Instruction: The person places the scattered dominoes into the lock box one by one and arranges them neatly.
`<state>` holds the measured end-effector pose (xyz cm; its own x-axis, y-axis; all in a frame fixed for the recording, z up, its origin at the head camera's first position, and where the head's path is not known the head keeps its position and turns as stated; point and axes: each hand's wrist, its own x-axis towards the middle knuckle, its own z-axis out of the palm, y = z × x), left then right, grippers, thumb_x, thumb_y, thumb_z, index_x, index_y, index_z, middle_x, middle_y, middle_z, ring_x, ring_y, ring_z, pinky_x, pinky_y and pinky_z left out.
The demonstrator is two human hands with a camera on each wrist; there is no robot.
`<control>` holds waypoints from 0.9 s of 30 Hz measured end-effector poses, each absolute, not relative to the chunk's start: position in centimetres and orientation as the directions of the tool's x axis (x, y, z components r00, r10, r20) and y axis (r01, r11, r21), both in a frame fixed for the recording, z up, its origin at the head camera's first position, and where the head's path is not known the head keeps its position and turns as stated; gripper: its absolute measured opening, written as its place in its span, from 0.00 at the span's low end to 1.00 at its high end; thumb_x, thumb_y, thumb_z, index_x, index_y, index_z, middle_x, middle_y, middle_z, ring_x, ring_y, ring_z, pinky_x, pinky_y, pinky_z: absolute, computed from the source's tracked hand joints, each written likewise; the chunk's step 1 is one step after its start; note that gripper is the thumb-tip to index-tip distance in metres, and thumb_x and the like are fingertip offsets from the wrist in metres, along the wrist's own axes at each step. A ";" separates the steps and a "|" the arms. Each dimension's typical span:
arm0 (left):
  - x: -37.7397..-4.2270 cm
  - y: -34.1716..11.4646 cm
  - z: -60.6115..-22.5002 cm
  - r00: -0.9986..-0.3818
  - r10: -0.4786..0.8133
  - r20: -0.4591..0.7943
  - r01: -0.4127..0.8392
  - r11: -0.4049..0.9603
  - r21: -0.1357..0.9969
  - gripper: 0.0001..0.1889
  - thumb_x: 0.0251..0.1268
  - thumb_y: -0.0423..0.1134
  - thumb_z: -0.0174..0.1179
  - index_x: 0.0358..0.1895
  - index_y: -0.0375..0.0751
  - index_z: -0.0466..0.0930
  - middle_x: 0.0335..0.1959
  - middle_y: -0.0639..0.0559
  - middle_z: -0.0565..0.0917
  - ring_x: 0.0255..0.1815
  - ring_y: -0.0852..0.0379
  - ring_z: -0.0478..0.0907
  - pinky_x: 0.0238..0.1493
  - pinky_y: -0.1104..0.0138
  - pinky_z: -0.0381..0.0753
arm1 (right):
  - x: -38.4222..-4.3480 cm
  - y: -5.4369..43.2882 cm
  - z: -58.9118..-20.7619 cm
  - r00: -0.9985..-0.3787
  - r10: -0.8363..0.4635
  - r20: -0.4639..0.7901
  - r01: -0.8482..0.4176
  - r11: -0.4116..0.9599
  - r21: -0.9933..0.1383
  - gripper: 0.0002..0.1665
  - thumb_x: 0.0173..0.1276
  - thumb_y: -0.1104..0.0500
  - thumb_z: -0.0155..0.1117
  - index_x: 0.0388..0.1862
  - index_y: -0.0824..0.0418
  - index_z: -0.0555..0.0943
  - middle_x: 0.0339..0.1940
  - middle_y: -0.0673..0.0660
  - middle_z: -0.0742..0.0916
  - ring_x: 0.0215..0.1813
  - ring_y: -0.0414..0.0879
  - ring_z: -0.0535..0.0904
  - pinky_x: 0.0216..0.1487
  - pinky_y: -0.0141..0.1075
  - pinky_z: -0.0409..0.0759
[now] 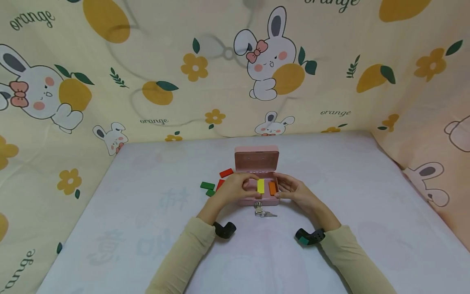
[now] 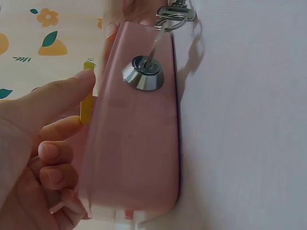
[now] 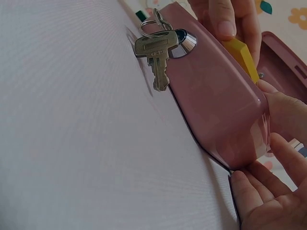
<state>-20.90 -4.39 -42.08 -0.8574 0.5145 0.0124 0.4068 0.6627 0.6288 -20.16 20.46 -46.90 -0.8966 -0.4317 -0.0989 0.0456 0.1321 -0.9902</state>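
Note:
A small pink cash box (image 1: 247, 202) stands on the table with its lid (image 1: 257, 161) raised. My left hand (image 1: 235, 190) pinches a yellow block (image 1: 260, 186) between thumb and finger over the box opening; the left wrist view shows the yellow block (image 2: 86, 108) upright, beside the front wall. Inside the box, at its right, is an orange block (image 1: 272, 188). My right hand (image 1: 299, 194) grips the box's right end, thumb near the rim and fingers lower down the side. A key (image 3: 157, 52) on a ring hangs at the front lock (image 2: 144, 74).
Left of the box lie red blocks (image 1: 226, 173) and green blocks (image 1: 207, 185), partly behind my left hand. The white-covered table (image 1: 147, 237) ends at a patterned cloth (image 1: 220, 94) at the back and sides. Both wrists wear dark camera mounts (image 1: 310, 237).

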 end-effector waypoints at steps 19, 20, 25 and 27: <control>-21.1 -2.5 -42.9 -0.873 0.488 0.003 0.423 0.752 0.506 0.25 0.53 0.55 0.69 0.55 0.54 0.78 0.22 0.57 0.65 0.26 0.61 0.63 0.27 0.73 0.58 | -20.1 20.4 -46.8 -0.898 -0.427 -0.103 0.060 0.115 -0.992 0.47 0.62 0.63 0.68 0.75 0.66 0.56 0.78 0.65 0.58 0.79 0.62 0.52 0.64 0.23 0.67; -21.1 -2.4 -42.9 -0.873 0.487 -0.005 0.417 0.752 0.510 0.25 0.54 0.55 0.69 0.55 0.53 0.78 0.22 0.57 0.66 0.26 0.61 0.64 0.27 0.72 0.59 | -20.1 20.4 -46.8 -0.896 -0.433 -0.097 0.053 0.113 -0.992 0.46 0.62 0.63 0.67 0.75 0.67 0.55 0.78 0.66 0.58 0.79 0.63 0.52 0.64 0.21 0.67; -21.0 -1.9 -43.1 -0.879 0.476 -0.026 0.406 0.775 0.484 0.26 0.55 0.55 0.68 0.57 0.51 0.78 0.26 0.56 0.71 0.31 0.59 0.67 0.32 0.71 0.63 | -20.3 20.5 -46.8 -0.887 -0.457 -0.064 0.015 0.110 -0.994 0.46 0.63 0.63 0.66 0.75 0.70 0.55 0.78 0.68 0.57 0.78 0.66 0.51 0.63 0.18 0.67; -21.0 -1.8 -43.2 -0.883 0.469 -0.022 0.406 0.787 0.465 0.26 0.55 0.54 0.68 0.57 0.51 0.78 0.29 0.55 0.76 0.33 0.59 0.69 0.35 0.70 0.65 | -20.3 20.6 -46.8 -0.887 -0.459 -0.058 0.008 0.111 -0.994 0.45 0.63 0.64 0.66 0.75 0.70 0.54 0.78 0.69 0.57 0.78 0.66 0.50 0.63 0.18 0.67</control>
<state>-21.01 -1.77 -43.16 -0.8830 0.4689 -0.0224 0.4060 0.7869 0.4647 -20.27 20.57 -46.84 -0.8867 -0.4587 -0.0583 0.0081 0.1107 -0.9938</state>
